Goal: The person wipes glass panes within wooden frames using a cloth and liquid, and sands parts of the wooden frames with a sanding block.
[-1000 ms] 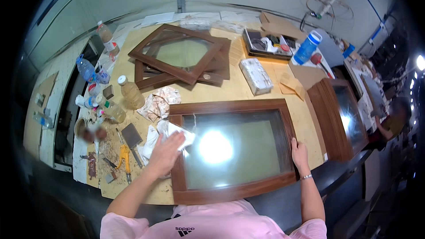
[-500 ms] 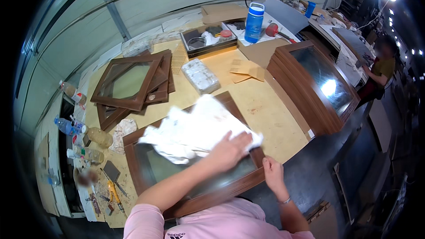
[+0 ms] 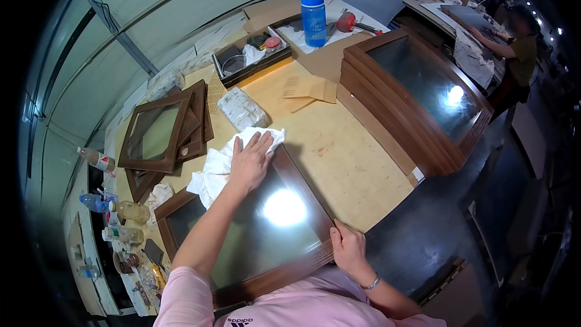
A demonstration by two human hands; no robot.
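Observation:
A brown wood-framed glass door panel [image 3: 242, 254] lies tilted in front of me at the table's near edge, a bright light reflected in its glass. My left hand [image 3: 249, 162] reaches across it and holds a bunched white cloth [image 3: 213, 172] against its far side, fingers over the cloth. With the thumb on top, my right hand [image 3: 348, 247] grips the panel's right corner; the fingers underneath are partly hidden. Just beyond the cloth sits a whitish wrapped block [image 3: 242, 110].
Stacked framed panels [image 3: 417, 97] stand at right; others [image 3: 154, 130] lie at left. Behind are a tray of small items [image 3: 251, 54], a blue bottle [image 3: 313, 18] and a red-headed tool [image 3: 348, 22]. Plastic bottles [image 3: 130, 211] line the left edge. A co-worker [image 3: 514, 54] works at far right.
My left hand has swept the cloth leftward and away from me, baring most of the glass. My right hand still grips the panel's corner. The view has shifted somewhat.

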